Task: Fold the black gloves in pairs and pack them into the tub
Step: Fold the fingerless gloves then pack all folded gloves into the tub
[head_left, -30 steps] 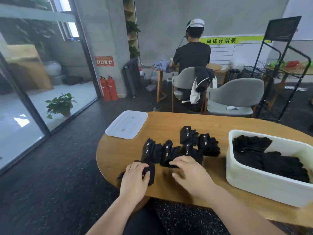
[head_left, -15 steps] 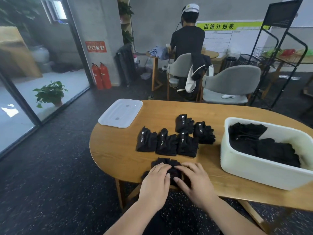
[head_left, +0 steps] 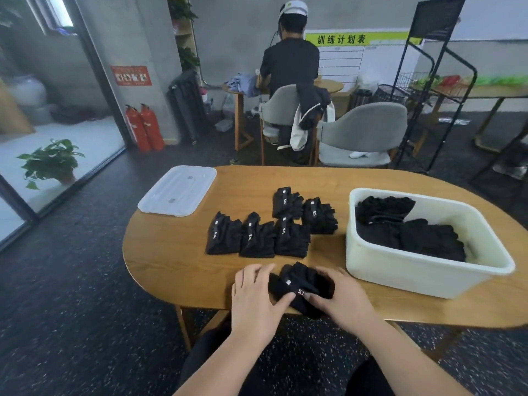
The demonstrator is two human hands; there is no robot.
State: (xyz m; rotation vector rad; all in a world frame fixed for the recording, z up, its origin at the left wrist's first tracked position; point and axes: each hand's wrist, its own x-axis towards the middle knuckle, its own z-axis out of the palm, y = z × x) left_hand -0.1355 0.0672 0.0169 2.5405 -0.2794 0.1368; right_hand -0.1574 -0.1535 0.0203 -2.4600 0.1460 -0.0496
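**Q:** What are the hands doing at the near rim of the table [head_left: 171, 252]?

**A:** Both are grasping one glove pair [head_left: 300, 285]. The left hand [head_left: 253, 298] is curling over the pair's left end, with the thumb pressing on top. The right hand [head_left: 341, 300] is gripping the right end, its thumb tip touching the fabric just beside the lettering. The pair is lying on the wood at the table's near edge, between the two hands.

**Q:** How is this pair appearing, and what is it displaying?

**A:** It is appearing as a compact black fabric bundle. A small white square tag and white characters reading "5.11" are facing upward.

**Q:** What is lying farther on?

**A:** Five folded pairs [head_left: 257, 238] are lying mid-table, three in the nearer row and two behind, with neighbours touching. Each is showing a white mark, and "5.11" is legible on several. To their right, a white tub [head_left: 414, 271] is holding more black gloves [head_left: 408, 227], heaped inside. A translucent lid [head_left: 178, 191] is lying flat at the far-left edge, well apart from the tub.

**Q:** Is any writing showing in the background?

**A:** A green banner [head_left: 341, 39] is reading "训练计划表" beside a person [head_left: 290, 61] who is facing away. A red notice [head_left: 131, 75] is hanging on the pillar, too blurred to read.
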